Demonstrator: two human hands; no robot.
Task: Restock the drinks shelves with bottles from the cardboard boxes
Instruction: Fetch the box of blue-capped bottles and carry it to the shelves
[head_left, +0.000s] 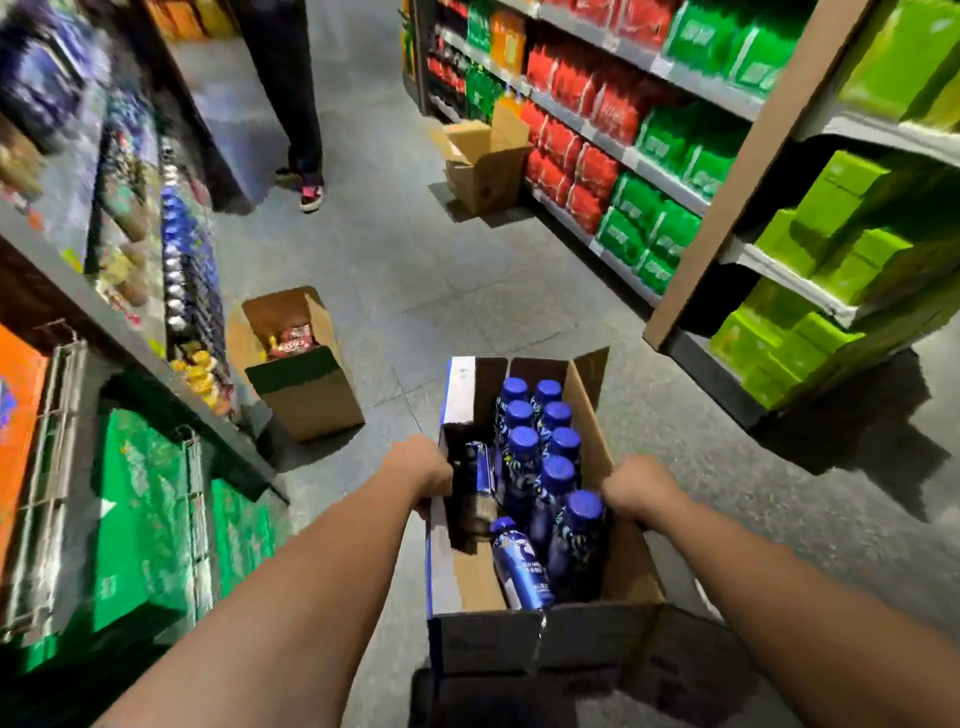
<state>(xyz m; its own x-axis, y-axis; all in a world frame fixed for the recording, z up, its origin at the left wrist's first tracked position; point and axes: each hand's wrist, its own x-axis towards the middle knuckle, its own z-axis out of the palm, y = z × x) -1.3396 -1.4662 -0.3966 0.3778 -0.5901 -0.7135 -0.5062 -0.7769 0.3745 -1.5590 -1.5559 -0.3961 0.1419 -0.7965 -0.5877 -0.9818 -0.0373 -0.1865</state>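
An open cardboard box (626, 566) is held up in front of me over the aisle floor. Inside it stand several blue bottles (558, 478) with blue caps along the right side, and another blue bottle (519, 566) lies tilted near the front. My left hand (423, 470) grips the box's left wall. My right hand (641, 491) grips its right wall. The shelf on the left carries a row of similar blue bottles (179, 244).
An open box of snack packets (304, 387) stands on the floor by the left shelves. Another open box (483, 161) stands against the right shelves of red and green packs. A person's legs (298, 130) stand in the aisle ahead.
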